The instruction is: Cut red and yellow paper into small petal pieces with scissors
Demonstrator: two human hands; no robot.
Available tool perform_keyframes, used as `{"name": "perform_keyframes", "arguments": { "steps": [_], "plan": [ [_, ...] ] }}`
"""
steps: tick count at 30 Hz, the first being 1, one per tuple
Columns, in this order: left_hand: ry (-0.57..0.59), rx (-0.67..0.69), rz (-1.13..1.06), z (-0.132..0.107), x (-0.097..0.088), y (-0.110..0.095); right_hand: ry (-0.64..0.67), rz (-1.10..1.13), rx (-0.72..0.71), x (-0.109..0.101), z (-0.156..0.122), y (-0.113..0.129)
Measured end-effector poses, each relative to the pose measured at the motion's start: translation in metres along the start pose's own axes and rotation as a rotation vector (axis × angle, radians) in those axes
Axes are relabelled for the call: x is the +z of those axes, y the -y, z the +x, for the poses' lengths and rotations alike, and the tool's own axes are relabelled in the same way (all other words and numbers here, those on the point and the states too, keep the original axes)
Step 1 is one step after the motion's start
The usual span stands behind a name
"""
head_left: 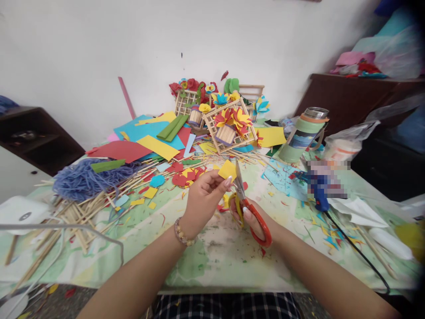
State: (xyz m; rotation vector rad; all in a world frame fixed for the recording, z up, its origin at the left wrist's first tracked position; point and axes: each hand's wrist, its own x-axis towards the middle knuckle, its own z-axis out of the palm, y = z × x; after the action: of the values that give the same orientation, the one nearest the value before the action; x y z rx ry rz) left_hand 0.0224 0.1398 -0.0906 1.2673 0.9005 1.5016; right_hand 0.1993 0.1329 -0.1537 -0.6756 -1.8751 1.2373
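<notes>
Between the thumb and fingers of my left hand [206, 195] is a small yellow paper piece [227, 170], held up over the middle of the table. My right hand [245, 213] grips scissors [260, 223] with red and yellow handles. Their blades point up and away from me, right beside the paper's right edge; whether they touch it I cannot tell. Beyond my left hand lie red paper cut-outs [181, 178] and small yellow pieces [151, 192]. Farther back, a stick frame [229, 126] carries red and yellow paper flowers.
Blue yarn [93, 179] and thin wooden sticks [78, 221] lie at left, near a white device [25, 215]. Coloured sheets [129, 150] spread behind. At right stand a green flask [300, 135] and a blue glue gun [320, 195] with a black cord.
</notes>
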Motion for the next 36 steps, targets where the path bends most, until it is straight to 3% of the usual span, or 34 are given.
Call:
{"name": "perform_keyframes", "arguments": {
  "steps": [13,22,36],
  "plan": [
    [0.084,-0.056,-0.018,0.001,-0.005,0.001,-0.04,-0.063,-0.014,-0.003,0.001,0.002],
    [0.084,0.07,0.128,0.0,-0.006,-0.001,-0.02,-0.065,-0.003,-0.005,0.001,0.003],
    [0.095,0.133,0.259,0.003,-0.013,0.004,-0.004,-0.039,0.034,-0.008,0.0,0.002]
  ]
}}
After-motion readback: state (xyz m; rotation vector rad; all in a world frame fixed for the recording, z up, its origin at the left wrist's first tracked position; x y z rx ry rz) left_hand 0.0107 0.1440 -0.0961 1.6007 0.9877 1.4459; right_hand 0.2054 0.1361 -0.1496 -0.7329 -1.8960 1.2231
